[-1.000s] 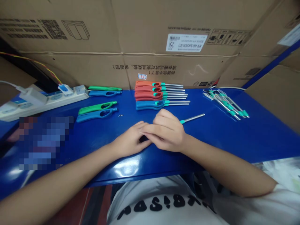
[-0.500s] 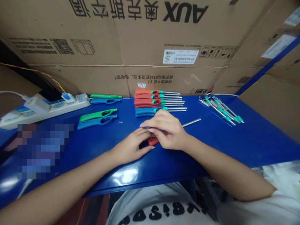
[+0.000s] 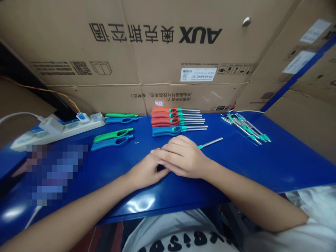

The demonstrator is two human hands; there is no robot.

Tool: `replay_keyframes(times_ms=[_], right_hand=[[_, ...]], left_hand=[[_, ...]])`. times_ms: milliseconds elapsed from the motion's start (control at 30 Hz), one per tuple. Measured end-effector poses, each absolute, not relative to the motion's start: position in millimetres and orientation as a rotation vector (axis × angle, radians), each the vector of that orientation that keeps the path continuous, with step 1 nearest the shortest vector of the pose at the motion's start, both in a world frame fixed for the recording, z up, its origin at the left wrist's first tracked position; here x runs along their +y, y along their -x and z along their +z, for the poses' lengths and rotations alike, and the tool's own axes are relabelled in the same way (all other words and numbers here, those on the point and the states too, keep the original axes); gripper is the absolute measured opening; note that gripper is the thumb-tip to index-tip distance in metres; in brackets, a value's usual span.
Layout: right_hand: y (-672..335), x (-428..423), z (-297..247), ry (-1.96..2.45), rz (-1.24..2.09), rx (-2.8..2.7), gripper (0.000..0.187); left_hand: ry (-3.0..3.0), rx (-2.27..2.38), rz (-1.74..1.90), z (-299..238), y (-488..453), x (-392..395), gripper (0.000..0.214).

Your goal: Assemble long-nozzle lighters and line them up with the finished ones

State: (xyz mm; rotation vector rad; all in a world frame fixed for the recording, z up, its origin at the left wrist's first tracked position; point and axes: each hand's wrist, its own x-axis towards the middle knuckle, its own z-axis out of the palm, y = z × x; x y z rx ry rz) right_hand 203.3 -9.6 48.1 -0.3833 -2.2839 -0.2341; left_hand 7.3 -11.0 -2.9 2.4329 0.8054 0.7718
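Observation:
My right hand lies palm down on the blue table, closed over a long-nosed lighter. Only the lighter's metal tube with its teal collar sticks out to the right. My left hand presses in from the left, its fingers tucked under the right hand's fingers against the same lighter. The lighter's handle is hidden under both hands. Just behind the hands lies a neat row of assembled lighters, red ones and one blue, tubes pointing right.
Loose metal tubes with teal collars lie at the back right. Green and blue handle shells sit at the left, with two more handle shells behind them. A white power strip sits far left. Cardboard boxes wall the back and right.
Half a second ago my right hand was raised, showing a red handle between my fingers. Now both hands are pressed flat over it. The view has tilted upward.

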Motion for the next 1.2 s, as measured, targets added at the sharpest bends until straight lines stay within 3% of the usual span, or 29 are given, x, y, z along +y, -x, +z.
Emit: replay_keyframes(times_ms=[133, 267, 400, 667, 933, 1067, 1200], right_hand=[[-213.1, -7.2, 64.2, 0.384, -0.012, -2.122, 0.026], [-252.7, 13.2, 84.9, 0.690, -0.205, -1.929, 0.022], [-312.4, 47.1, 83.4, 1.135, -0.406, -1.898, 0.023], [-370.8, 73.7, 55.4, 2.101, -0.162, -1.922, 0.019], [-380.3, 66.8, 42.6, 2.139, 0.063, -2.231, 0.011], [-378.6, 61.1, 51.1, 1.930, 0.037, -2.229, 0.028], [-372.6, 57.5, 56.0, 1.725, 0.449, -2.275, 0.033]], left_hand=[[-2.445, 0.838, 0.771, 5.5, -5.6, -11.2, 0.028], [-2.494, 0.935, 0.645, 18.0, 3.8, -6.7, 0.041], [-2.518, 1.031, 0.635, 20.8, 9.2, -1.0, 0.036], [-2.699, 1.057, 0.538, 14.2, 3.5, 5.3, 0.029], [-2.802, 1.002, 0.626, 20.7, 4.4, 24.4, 0.028], [-2.816, 1.069, 0.688, 33.5, 3.0, 36.2, 0.027], [-2.769, 1.133, 0.795, 40.7, 3.1, 45.6, 0.029]])
